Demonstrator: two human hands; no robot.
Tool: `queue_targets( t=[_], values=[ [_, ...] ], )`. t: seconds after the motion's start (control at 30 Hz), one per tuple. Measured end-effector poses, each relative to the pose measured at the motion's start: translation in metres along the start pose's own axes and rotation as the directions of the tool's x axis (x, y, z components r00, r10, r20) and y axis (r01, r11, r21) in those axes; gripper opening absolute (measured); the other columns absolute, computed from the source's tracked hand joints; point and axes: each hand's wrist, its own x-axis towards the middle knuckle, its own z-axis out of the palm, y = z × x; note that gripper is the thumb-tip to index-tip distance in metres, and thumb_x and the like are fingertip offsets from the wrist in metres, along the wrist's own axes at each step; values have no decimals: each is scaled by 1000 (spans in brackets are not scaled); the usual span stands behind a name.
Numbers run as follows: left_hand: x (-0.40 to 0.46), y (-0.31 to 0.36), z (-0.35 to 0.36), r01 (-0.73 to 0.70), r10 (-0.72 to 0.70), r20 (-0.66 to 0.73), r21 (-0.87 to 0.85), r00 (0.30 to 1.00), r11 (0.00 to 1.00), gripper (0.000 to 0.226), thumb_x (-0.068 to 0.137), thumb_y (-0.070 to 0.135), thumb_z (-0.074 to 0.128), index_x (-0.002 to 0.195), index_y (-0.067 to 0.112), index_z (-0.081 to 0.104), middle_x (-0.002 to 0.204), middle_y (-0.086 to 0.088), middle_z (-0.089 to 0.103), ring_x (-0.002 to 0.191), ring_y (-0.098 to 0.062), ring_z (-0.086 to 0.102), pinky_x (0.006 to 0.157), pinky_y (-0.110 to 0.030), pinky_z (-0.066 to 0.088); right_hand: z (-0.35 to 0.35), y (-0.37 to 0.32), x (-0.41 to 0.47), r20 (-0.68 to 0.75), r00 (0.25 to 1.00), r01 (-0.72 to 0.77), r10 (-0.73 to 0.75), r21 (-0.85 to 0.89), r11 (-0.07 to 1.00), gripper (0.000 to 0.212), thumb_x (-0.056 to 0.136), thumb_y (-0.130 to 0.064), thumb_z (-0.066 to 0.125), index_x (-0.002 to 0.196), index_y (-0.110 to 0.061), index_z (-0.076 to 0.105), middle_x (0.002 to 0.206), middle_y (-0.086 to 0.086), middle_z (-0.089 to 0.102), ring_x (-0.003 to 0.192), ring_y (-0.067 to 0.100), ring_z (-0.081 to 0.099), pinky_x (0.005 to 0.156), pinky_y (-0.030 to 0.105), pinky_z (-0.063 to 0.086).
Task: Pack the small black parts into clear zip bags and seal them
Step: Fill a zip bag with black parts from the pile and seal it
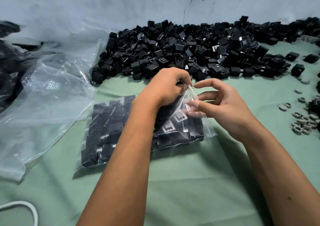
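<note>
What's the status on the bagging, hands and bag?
Left hand pinches zip bag top edge. Right hand open beside it. Bag full, lying on table. Nothing blocking.

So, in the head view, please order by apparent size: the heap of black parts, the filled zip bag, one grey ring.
1. heap of black parts
2. filled zip bag, though nearer the camera
3. grey ring
</note>
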Motion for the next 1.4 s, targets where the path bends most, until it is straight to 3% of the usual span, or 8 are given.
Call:
queue_targets(
  t=[0.13, 0.43, 0.6, 0.73, 0.87, 1.1, 1.3, 1.4],
  values=[
    [-2, -4, -3, 57, -55, 78, -26, 995, 998, 23, 103, 16, 57, 112, 29, 73, 102, 12, 67, 93, -8, 63, 82, -30, 51, -12, 2, 2, -166, 986, -36, 3, -193, 981, 20, 94, -14, 74, 109, -10, 62, 72, 10, 72, 53, 20, 63, 46, 28, 50],
    [12, -14, -3, 146, -167, 205, 114, 964, 983, 22, 106, 34, 54, 123, 34, 67, 106, 6, 65, 99, -15, 61, 84, -33, 44, -18, 1, 0, 21, 992, -111, 127, -350, 930, 35, 86, -36, 83, 108, -20, 61, 73, 12, 76, 58, 22, 68, 56, 29, 56],
    [34, 15, 1, 2, -27, 325, 78, 945, 997, 26, 107, 27, 51, 112, 23, 76, 114, 5, 71, 108, -13, 64, 95, -30, 49, -22, 3, 4, -109, 984, -164, 138, -287, 944, 28, 91, -35, 77, 100, -13, 61, 69, 14, 74, 53, 19, 66, 47, 27, 51],
    [44, 30, 11, -69, 29, 380, 91, 924, 994, 31, 105, 33, 54, 85, 23, 75, 89, 9, 71, 82, -4, 61, 76, -20, 45, -19, 7, 3, -48, 982, -186, 181, -364, 913, 30, 94, -40, 72, 101, -14, 59, 64, 11, 73, 51, 19, 66, 49, 28, 52],
    [48, 30, 18, -81, -6, 457, 171, 889, 982, 37, 102, 33, 57, 71, 19, 72, 63, 8, 58, 60, -6, 50, 61, -26, 38, -25, 1, 1, -26, 971, -231, 236, -337, 913, 37, 91, -39, 76, 105, -12, 56, 67, 12, 74, 53, 18, 65, 47, 25, 49],
    [50, 12, 18, -41, -60, 458, 208, 887, 977, 47, 101, 38, 57, 58, 20, 52, 48, 11, 49, 40, 0, 42, 52, -27, 34, -25, -2, 0, 43, 972, -207, 231, -307, 929, 40, 83, -8, 84, 110, -10, 54, 60, 2, 68, 48, 6, 57, 48, 14, 43],
    [48, -3, 5, 0, -113, 405, 269, 907, 963, 52, 104, 47, 51, 59, 21, 54, 54, 15, 56, 55, -1, 50, 58, -28, 34, -19, 6, 10, -130, 976, -202, 176, -226, 953, 38, 86, -2, 79, 110, -7, 51, 64, 8, 70, 49, 21, 61, 43, 29, 49],
    [44, -12, -9, 51, -149, 389, 249, 909, 967, 54, 106, 47, 48, 59, 20, 51, 57, 9, 55, 56, -8, 49, 59, -29, 34, -15, 10, 21, -187, 975, -175, 119, -316, 932, 34, 87, -10, 80, 107, -15, 53, 76, 13, 75, 65, 36, 69, 62, 47, 57]
  ],
)
